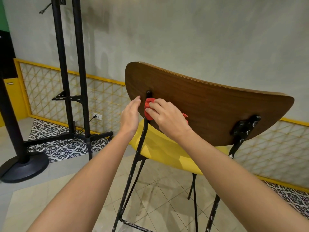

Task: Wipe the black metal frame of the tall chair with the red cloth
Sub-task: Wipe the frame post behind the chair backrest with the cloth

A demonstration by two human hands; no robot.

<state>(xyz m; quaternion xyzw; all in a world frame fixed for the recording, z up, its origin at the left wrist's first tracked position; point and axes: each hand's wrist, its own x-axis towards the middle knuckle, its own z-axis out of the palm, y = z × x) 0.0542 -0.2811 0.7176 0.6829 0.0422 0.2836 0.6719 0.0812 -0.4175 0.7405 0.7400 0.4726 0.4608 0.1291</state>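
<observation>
The tall chair stands before me with a curved wooden backrest, a yellow seat and a black metal frame flecked with white paint. My right hand grips the red cloth and holds it wrapped against the left upright of the frame, just below its top bracket on the backrest. My left hand has straight fingers, and its fingertips touch the backrest's left edge beside that upright. The right bracket of the frame shows bare behind the backrest.
A tall black double-post stand rises at the left on patterned tiles, with a round black base of another post nearer the corner. A grey wall with yellow lattice panelling runs behind the chair. Pale floor tiles lie under the chair.
</observation>
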